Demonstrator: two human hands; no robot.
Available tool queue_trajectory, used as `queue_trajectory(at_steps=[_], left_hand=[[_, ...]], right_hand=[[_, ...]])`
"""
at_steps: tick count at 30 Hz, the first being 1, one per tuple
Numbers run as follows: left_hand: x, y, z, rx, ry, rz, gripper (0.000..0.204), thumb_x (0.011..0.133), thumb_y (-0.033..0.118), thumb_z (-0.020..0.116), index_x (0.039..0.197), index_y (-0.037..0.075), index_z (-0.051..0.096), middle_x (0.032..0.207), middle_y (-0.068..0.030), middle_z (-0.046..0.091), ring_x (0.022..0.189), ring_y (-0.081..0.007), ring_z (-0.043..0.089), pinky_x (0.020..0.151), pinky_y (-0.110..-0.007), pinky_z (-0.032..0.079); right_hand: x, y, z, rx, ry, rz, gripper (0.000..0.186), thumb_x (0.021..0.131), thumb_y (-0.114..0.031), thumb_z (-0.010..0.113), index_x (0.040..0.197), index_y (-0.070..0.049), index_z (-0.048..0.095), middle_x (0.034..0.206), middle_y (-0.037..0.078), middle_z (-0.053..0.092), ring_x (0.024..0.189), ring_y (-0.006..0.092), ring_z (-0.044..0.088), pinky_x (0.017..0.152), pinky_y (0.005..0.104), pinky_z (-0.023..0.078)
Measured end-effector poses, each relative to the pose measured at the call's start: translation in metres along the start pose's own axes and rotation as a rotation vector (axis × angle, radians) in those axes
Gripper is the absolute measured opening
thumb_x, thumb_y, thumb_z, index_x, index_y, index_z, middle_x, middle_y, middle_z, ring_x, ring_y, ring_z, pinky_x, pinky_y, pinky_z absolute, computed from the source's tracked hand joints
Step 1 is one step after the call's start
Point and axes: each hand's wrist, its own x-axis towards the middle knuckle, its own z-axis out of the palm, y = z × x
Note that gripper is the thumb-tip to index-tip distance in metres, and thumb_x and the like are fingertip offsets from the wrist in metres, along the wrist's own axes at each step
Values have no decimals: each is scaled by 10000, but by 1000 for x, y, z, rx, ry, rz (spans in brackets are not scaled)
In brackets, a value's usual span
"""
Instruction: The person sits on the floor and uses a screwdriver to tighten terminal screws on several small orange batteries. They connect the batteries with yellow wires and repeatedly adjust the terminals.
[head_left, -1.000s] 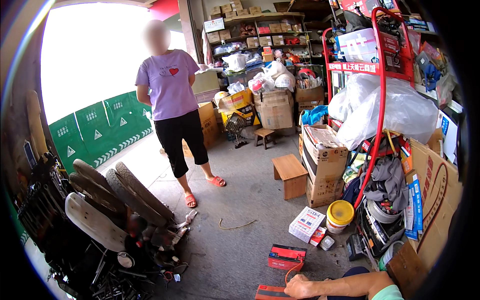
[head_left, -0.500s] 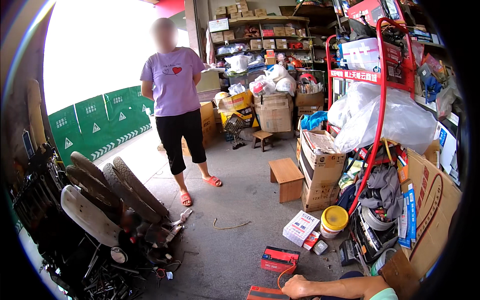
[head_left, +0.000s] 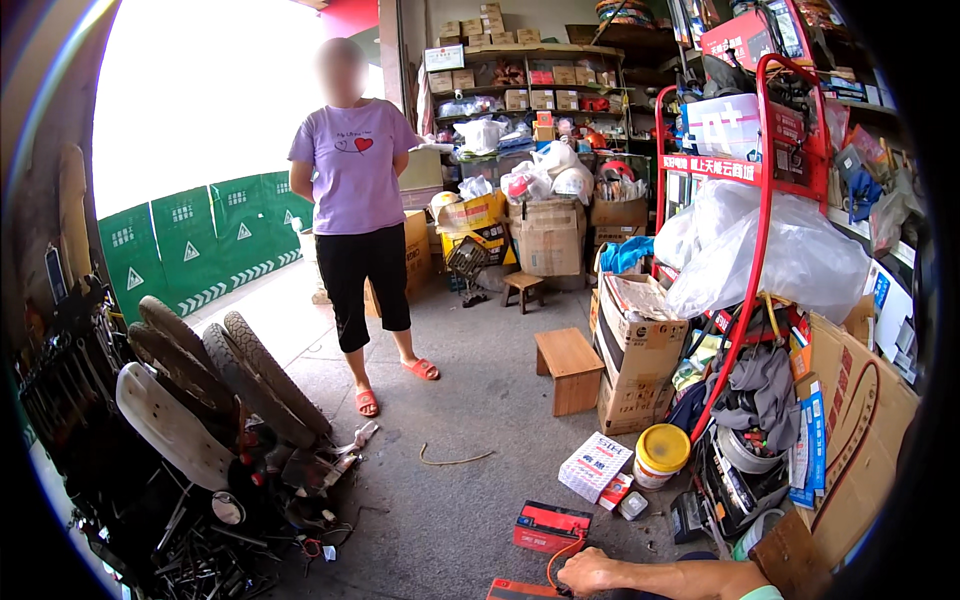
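Note:
My right hand reaches in from the lower right, its fingers curled closed. What they hold, if anything, is hidden below the hand. Just left of the fingers, an orange wire loops between two red and black batteries. The farther battery stands on the floor with its dark top showing. The nearer battery is cut off by the lower edge. My left hand is out of sight.
A white printed box and a yellow-lidded bucket stand beyond the batteries. A red metal rack rises at right. Tyres and tools lie left. A person in a purple shirt stands ahead, arms behind the back.
The whole view has shifted slightly. My right hand stays by the batteries, still closed, and the orange wire's loop has changed shape a little.

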Motion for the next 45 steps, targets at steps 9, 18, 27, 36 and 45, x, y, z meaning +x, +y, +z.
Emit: queue_trajectory(at_steps=[9,18,27,36,45], left_hand=[[-29,1,-13,-22,81,-30,143,796,220,554,875,148,648,792,-48,650,741,-195,628,617,-406,406],[-36,-4,-20,-36,79,-48,135,802,216,547,855,149,652,770,-43,651,728,-195,628,612,-406,406],[-9,-6,10,-23,-13,-54,134,808,212,540,835,150,655,749,-38,651,715,-194,629,608,-407,407],[-6,-5,13,-64,24,-74,138,814,208,532,815,152,658,727,-33,651,702,-194,629,603,-407,408],[-3,-2,24,-14,-10,-57,148,813,212,533,851,139,656,791,-46,665,729,-201,633,612,-413,411]], right_hand=[[23,-25,53,-328,94,39,175,693,-170,618,816,-145,740,822,24,707,759,205,677,448,458,494],[40,-1,73,-284,135,22,160,686,-168,607,774,-141,739,759,21,701,698,200,678,486,425,510],[-9,-4,-4,-9,22,23,202,719,-141,600,875,-46,685,904,158,688,885,307,672,700,436,540],[-19,-9,12,-215,284,29,149,671,-192,605,731,-100,705,744,96,686,707,252,677,544,426,527],[-19,-16,26,-277,305,-58,113,632,-220,626,648,-137,701,638,58,665,614,209,667,473,394,509]])
